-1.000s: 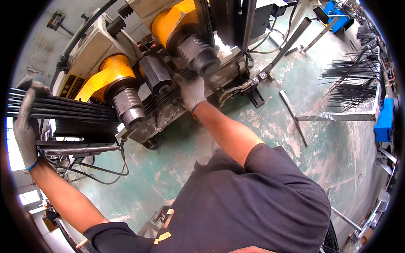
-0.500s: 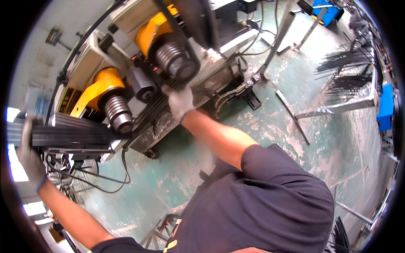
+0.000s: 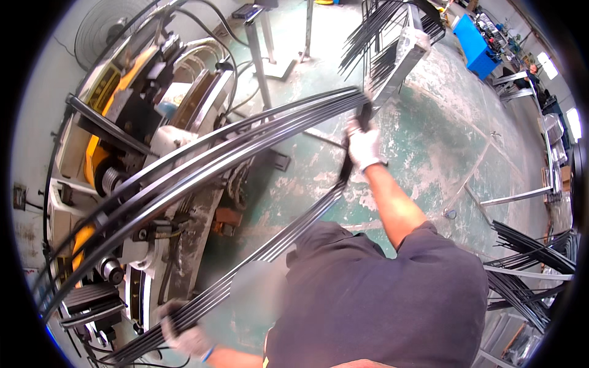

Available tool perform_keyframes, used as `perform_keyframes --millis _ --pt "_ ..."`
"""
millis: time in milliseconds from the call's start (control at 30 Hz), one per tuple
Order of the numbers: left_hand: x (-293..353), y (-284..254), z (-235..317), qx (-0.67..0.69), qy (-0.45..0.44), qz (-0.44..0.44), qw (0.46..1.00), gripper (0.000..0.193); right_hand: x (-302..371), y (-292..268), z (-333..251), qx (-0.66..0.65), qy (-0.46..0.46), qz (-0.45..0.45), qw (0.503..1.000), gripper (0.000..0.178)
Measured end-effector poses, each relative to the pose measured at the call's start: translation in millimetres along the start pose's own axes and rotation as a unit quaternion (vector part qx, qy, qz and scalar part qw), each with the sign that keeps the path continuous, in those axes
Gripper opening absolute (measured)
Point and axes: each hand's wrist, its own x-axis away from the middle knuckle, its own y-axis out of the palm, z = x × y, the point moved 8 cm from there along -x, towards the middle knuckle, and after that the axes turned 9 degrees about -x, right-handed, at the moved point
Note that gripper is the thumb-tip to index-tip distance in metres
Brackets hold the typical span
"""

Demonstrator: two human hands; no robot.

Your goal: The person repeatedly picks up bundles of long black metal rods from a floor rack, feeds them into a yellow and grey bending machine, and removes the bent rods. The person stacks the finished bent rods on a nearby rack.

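Note:
A bundle of long, dark, bent metal bars (image 3: 270, 130) stretches across the view in a U shape, its closed end at the upper middle. My right hand (image 3: 364, 145), in a whitish glove, is wrapped round the bars at that bent end. At the lower left my left hand (image 3: 185, 336), also gloved and slightly blurred, grips the near leg of the same bundle. The far leg runs above the machine towards the lower left rim. Both hands hold the bundle clear of the floor, in front of my body.
A machine with yellow parts and ribbed rollers (image 3: 109, 175) stands along the left. Ahead, a metal rack (image 3: 399, 70) carries several black bars, close beyond my right hand. More black bars (image 3: 534, 254) lie on a stand at right. A blue cabinet (image 3: 475, 52) stands farther back.
My right hand has left the rollers and now holds the bent end of the bars. My left hand has come down and nearer with them. The view has turned rightward.

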Motion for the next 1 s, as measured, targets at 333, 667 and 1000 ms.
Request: perform_keyframes --millis 333,667,1000 --pt "156 219 -350 0.069 -0.467 -0.227 0.852 0.043 -336 -218 -152 0.389 -0.218 0.141 0.884 0.036" --pt "125 389 -247 -0.150 -0.190 -0.185 0.952 0.035 -670 -213 5 0.531 -0.152 0.065 0.831 0.049" --pt "192 199 -243 -0.049 -0.194 0.055 0.978 0.025 -298 -88 319 0.616 -0.113 -0.395 0.672 0.051"
